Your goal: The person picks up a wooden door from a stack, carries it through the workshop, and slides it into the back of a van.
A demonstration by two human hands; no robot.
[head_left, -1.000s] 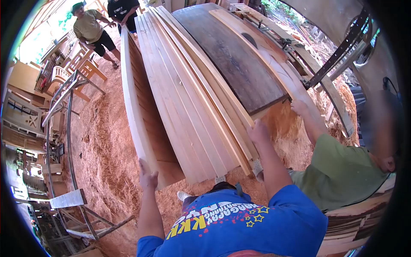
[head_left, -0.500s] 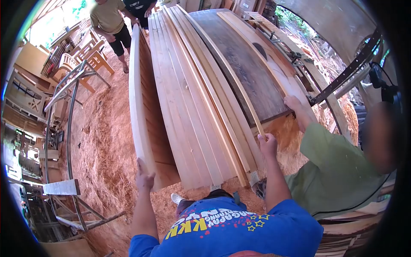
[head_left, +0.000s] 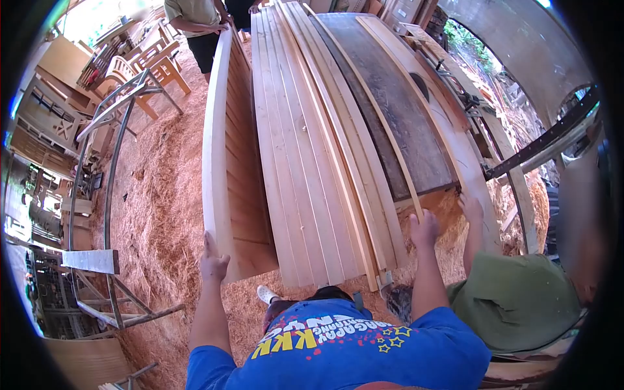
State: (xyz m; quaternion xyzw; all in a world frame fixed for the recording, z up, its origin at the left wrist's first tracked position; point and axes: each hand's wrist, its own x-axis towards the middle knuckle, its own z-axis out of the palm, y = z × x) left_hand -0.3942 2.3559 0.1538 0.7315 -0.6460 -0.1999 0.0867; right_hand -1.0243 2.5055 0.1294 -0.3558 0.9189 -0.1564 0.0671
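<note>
My left hand (head_left: 213, 261) rests at the near end of a long pale board (head_left: 218, 143) standing on edge, one finger stretched along it. Beside that board lie several flat light planks (head_left: 305, 175) side by side, with narrow strips on top at their right. My right hand (head_left: 426, 227) is closed around the near end of a thin wooden strip (head_left: 383, 123), which runs over a dark panel (head_left: 390, 97).
A person in a green shirt (head_left: 513, 299) at the right has a hand near a wide board. Another person (head_left: 195, 19) touches the upright board's far end. Wooden chairs (head_left: 156, 62), a metal frame (head_left: 110, 188) and shavings (head_left: 156, 195) lie left.
The view has shifted, moving the boards rightward in it. The far person's hand now touches the upright board's end. The green-shirted person has lowered, with the arm drawn nearer.
</note>
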